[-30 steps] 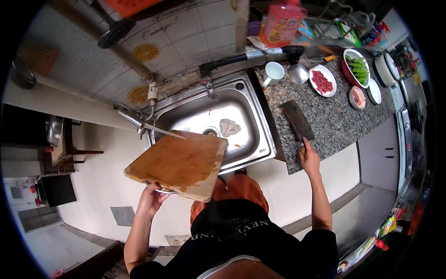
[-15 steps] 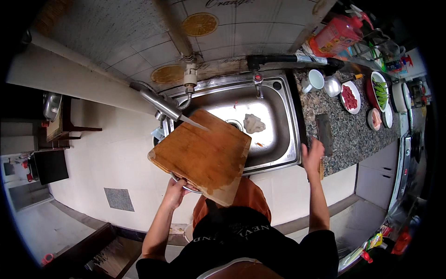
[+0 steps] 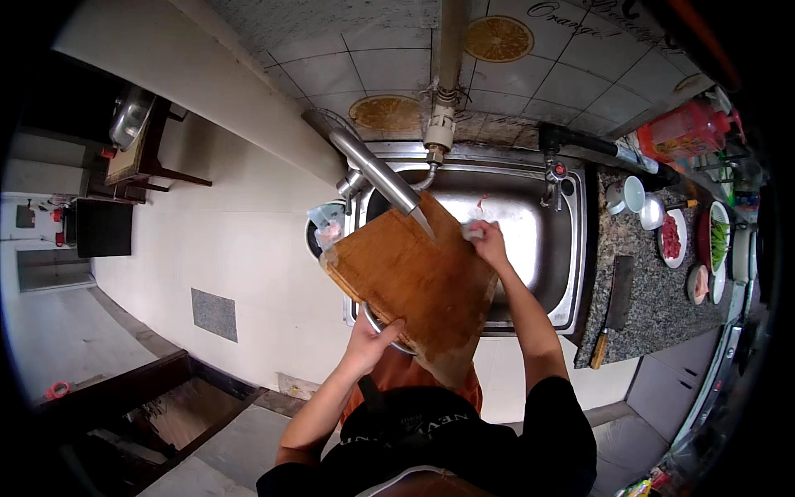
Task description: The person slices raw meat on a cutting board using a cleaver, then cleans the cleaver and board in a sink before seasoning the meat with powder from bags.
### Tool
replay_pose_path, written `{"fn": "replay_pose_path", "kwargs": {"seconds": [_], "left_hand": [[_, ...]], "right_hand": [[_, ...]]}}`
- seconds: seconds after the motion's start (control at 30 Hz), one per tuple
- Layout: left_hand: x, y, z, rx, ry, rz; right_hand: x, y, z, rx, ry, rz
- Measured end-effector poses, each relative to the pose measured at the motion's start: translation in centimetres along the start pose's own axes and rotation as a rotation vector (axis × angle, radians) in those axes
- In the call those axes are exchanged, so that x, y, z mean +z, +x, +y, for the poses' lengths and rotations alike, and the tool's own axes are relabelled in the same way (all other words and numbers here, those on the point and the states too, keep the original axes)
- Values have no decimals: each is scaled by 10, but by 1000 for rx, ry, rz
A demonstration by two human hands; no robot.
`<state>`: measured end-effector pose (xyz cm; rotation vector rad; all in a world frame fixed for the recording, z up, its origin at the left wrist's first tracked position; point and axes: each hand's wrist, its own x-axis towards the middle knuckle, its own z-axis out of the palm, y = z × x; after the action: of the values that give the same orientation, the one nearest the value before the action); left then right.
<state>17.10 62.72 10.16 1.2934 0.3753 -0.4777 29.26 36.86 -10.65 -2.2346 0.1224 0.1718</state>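
The sink lay partly under your tilted chopping board, mostly darkened beneath the running tap; its paler near corner seemed not yet wetted. The cleaver lay unheld. Your left hand gripped the board's near-left edge; your right hand's fingers pinched a pale cloth, by its far-right edge.

Pale mug, steel pot, red bottle
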Motion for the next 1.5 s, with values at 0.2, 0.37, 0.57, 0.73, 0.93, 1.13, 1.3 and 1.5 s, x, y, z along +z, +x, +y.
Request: {"fn": "replay_pose_path", "kwargs": {"seconds": [0.2, 0.37, 0.57, 0.73, 0.93, 1.13, 1.3, 1.5], "left_hand": [[19, 17, -3, -27, -67, -133], [26, 23, 6, -71, -131, -118], [20, 29, 41, -127, -194, -98], [13, 30, 38, -74, -124, -62], [17, 23, 48, -83, -114, -67], [10, 23, 42, -139, -84, -60], [4, 26, 33, -32, -70, -78], [9, 24, 38, -79, -17, -96]], "right_hand": [[-20, 8, -122, -338, 173, -304], [-9, 14, -153, -485, -69, -98], [-16, -10, -192, -354, 337, -260], [-32, -62, -227, -406, 659, -340], [10, -32, -81, 29, -170, -156], [-16, -56, -194, -577, 331, -218], [4, -27, -224, -206, 284, -231], [53, 32, -120, 160, 127, -295]]}}
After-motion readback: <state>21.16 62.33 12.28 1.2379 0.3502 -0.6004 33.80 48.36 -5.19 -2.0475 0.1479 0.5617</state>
